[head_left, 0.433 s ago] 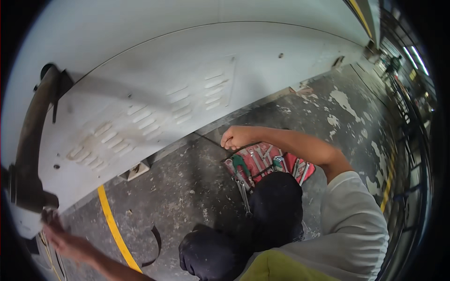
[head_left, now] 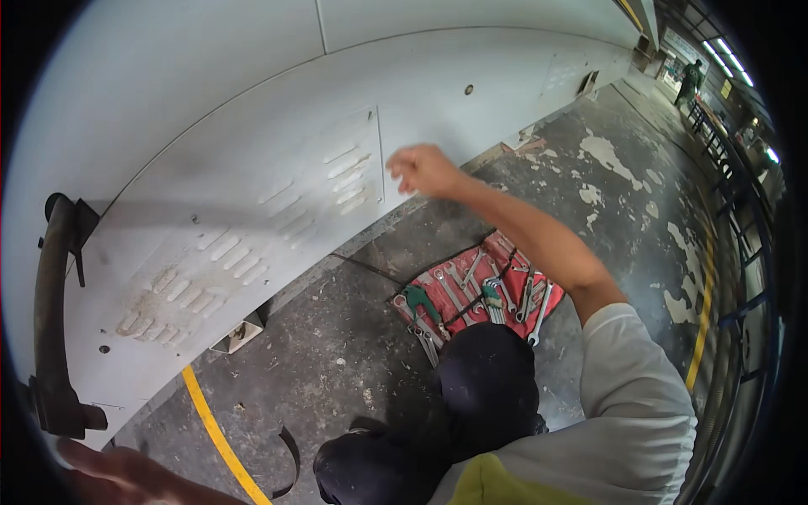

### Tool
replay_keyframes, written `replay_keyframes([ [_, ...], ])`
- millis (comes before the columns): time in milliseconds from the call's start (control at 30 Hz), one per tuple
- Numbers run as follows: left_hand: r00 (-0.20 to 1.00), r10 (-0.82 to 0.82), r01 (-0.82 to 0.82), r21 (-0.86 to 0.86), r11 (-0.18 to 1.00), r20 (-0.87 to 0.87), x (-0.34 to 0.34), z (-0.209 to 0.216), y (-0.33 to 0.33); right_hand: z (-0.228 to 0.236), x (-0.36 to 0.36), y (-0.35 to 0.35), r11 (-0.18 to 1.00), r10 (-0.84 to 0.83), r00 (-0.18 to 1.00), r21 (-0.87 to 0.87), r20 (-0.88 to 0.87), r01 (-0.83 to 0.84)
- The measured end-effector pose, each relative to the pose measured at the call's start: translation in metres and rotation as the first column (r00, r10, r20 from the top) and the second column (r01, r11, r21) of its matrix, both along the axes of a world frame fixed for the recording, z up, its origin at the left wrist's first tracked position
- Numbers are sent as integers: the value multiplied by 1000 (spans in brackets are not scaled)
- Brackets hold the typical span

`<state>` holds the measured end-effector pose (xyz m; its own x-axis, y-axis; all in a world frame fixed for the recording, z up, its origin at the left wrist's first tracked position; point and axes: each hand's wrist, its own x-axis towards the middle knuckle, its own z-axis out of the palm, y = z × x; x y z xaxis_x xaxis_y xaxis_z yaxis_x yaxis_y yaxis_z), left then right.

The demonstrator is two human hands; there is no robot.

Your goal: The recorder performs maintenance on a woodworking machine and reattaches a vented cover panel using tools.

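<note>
My left hand is at the lower left, just below the lower end of a dark, thick pipe. Its thumb is stretched out and apart; the other fingers run into the dark rim, and nothing shows in it. My right hand is raised in front of a grey machine panel with louvred slots. Its fingers are curled together, and whatever they hold, if anything, is hidden. Below that arm, a red tool roll lies unfolded on the floor. It carries several wrenches, a green-handled tool and a set of hex keys.
A yellow floor line runs at the left, with a dark curved strip beside it. A machine foot stands under the panel. My knees are close to the tool roll. Far right, a person stands near a dark railing.
My right hand has risen from the tool roll's far edge up in front of the panel. My left hand has dropped slightly, away from the pipe's end. The view has shifted, showing more of the roll.
</note>
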<state>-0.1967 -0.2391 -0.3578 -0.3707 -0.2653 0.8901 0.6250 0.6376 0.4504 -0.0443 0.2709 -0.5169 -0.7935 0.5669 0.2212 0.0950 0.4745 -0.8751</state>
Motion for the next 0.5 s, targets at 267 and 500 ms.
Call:
replay_keyframes([
  [267,539,-620,843,-374,387,571,21,-60,191,-25,-10,63,915,-400,912,109,97,389],
  [500,339,-371,937,-275,217,865,2,-112,310,-33,-39,89,925,-309,912,310,269,222],
])
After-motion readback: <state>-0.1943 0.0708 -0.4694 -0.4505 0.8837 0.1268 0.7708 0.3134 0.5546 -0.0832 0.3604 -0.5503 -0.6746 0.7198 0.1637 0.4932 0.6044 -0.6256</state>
